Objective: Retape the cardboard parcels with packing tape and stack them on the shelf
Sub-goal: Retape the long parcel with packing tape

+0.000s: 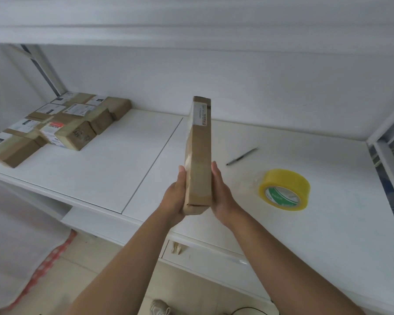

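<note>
White shelf (114,160) of two boards, seam running front to back. Left of the seam, at the back corner: cluster of taped cardboard parcels (62,126), labels up, touching one another. Right of the seam: black pen (241,156) lying flat, and nearer the front, yellow tape roll (284,189) on its side.

Both arms fwd; hands, L (174,196) & R (222,194), flat palms pressing inward.

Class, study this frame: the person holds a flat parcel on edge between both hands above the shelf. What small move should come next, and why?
Probably carry the flat parcel leftward toward the stacked parcels. The left hand and right hand press its sides, tape already shows on its near end, and the tape roll lies untouched on the shelf.
</note>
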The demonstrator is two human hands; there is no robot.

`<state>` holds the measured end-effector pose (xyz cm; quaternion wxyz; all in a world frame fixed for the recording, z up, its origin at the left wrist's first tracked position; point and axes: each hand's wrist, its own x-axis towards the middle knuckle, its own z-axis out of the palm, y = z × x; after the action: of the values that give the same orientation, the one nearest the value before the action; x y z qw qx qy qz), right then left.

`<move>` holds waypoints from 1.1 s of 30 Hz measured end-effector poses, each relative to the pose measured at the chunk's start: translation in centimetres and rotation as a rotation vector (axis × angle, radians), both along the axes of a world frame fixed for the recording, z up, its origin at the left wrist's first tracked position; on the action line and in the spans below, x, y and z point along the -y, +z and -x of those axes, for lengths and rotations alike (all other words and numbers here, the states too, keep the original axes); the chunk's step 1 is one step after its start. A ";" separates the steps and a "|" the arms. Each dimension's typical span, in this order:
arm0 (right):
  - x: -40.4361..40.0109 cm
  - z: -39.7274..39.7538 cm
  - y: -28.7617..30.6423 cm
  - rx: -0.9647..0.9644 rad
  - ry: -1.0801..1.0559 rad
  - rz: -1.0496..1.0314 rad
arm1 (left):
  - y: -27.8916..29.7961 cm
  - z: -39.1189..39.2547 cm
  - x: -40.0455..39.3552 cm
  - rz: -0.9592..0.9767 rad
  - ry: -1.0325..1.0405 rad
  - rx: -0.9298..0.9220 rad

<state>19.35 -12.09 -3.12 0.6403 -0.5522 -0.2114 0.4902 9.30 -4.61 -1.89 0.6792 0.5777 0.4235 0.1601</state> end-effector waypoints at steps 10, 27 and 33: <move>-0.5 0.2 -0.8 0.397 -0.127 0.075 | 0.7 0.8 -1.2 -0.245 0.163 -0.076; -3.4 0.6 1.6 1.050 -0.325 0.476 | -0.3 -1.1 2.8 -0.168 0.117 0.203; -3.6 -0.2 1.5 1.123 -0.172 0.437 | -0.9 -0.3 2.4 -0.023 0.258 0.138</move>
<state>19.58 -8.44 -1.57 0.3400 -0.8602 -0.3659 0.1025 9.57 -6.98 -2.75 0.6738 0.5139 0.4446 0.2903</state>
